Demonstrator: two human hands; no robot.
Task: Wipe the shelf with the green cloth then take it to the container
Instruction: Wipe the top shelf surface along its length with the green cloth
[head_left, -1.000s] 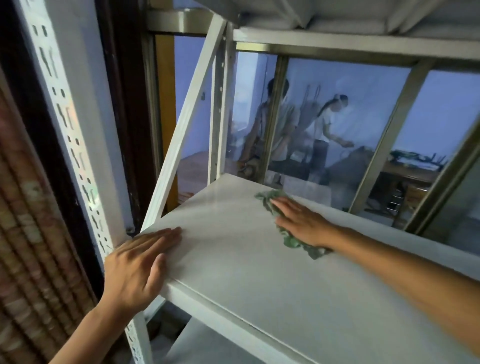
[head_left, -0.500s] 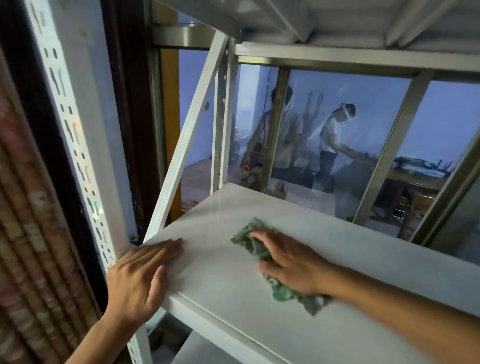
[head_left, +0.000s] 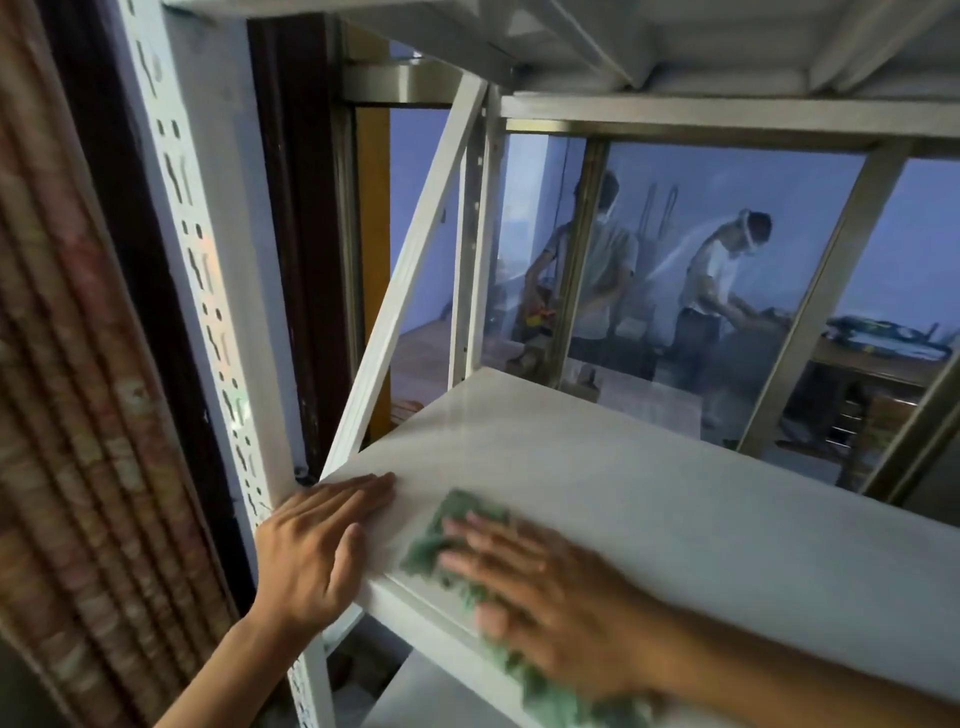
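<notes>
A white shelf board (head_left: 649, 499) runs from the centre to the right. The green cloth (head_left: 436, 545) lies crumpled on its front left part, with an end hanging over the front edge. My right hand (head_left: 550, 597) presses flat on the cloth with straight fingers and is blurred by motion. My left hand (head_left: 317, 540) rests flat on the shelf's front left corner, thumb over the edge, a little left of the cloth. No container is in view.
A perforated white upright (head_left: 218, 332) and a diagonal brace (head_left: 410, 291) stand at the shelf's left end. Another shelf (head_left: 675, 47) hangs overhead and a lower one (head_left: 441, 696) shows beneath. Behind the shelf is a glass window (head_left: 727, 291) with two people beyond it.
My right hand has slid the cloth from the back middle of the shelf toward the front left edge, close to my left hand. My left hand has stayed on the corner.
</notes>
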